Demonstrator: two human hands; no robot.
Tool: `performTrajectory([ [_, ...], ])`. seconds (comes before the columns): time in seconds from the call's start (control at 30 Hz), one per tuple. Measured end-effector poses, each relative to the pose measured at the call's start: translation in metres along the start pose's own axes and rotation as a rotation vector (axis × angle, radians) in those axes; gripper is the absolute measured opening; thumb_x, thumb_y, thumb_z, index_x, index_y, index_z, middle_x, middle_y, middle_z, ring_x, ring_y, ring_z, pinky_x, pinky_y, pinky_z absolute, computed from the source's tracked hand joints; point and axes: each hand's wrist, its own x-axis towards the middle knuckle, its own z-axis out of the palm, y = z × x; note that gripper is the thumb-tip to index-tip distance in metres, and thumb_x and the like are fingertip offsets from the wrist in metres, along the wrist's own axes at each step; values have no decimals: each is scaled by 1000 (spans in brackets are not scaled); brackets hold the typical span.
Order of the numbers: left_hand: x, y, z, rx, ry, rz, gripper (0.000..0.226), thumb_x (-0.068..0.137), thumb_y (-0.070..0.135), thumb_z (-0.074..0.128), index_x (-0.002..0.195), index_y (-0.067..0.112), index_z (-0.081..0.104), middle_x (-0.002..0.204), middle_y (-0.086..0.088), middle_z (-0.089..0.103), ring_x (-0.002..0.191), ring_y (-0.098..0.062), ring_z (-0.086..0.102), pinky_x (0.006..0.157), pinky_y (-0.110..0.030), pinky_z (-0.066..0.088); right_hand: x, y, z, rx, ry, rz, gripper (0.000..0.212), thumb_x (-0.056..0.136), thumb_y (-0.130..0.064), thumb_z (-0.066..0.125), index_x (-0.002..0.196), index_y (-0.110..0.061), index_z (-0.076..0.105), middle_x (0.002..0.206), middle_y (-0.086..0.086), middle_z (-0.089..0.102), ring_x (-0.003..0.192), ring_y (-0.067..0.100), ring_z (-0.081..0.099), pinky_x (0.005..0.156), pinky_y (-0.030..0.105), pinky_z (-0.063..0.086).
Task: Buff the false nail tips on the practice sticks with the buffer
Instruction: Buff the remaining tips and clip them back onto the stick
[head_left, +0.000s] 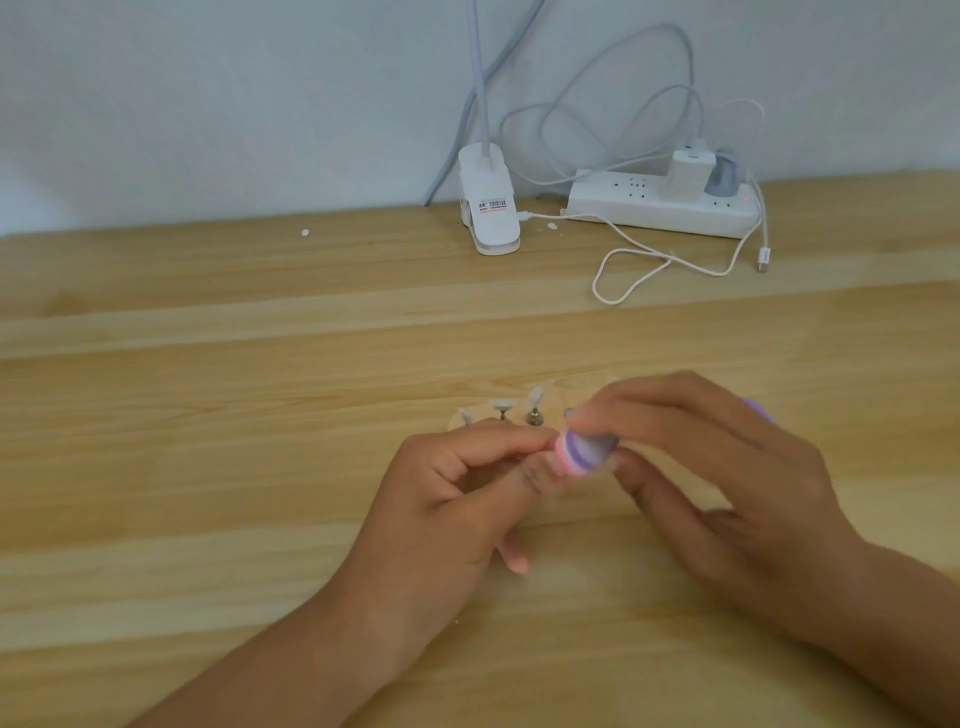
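Note:
My right hand (717, 467) grips a purple, pink and grey buffer block (737, 451); its striped end shows at the fingertips and its purple tail sticks out behind the hand. My left hand (457, 499) pinches something small right against the buffer's end; the thing itself is hidden by the fingers. Just behind the hands stand three practice sticks with pale nail tips (534, 402) on metal bases, on a wooden holder (454, 422). A further stick is mostly hidden behind my right fingers.
A white clip lamp base (488, 208) stands at the table's back edge. To its right lies a white power strip (660, 205) with plugs, and loose white cables (639, 260) trail forward. Small white bits (305, 232) lie on the wooden table (208, 415).

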Motion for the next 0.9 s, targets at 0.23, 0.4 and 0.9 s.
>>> performTrajectory([
  [0.23,1,-1,0,-20,13,-5,16,83,21,67,92,16,79,83,-13,71,72,-16,61,51,-24,51,0,-3,1,34,16,-8,29,89,4,63,115,-10,64,110,8,66,102,14,63,97,17,45],
  [0.4,0,0,-1,-21,9,-4,14,86,21,67,92,18,79,81,-7,73,72,-12,62,53,-22,51,0,-1,-1,45,8,18,29,90,6,61,115,-8,65,110,8,66,104,13,62,98,17,43],
  [0.9,0,-4,-2,-35,-7,15,16,86,21,64,86,14,78,78,-2,72,77,-9,67,54,-23,51,1,2,-1,-11,54,111,23,86,6,64,108,-2,68,103,7,67,101,12,62,97,14,41],
])
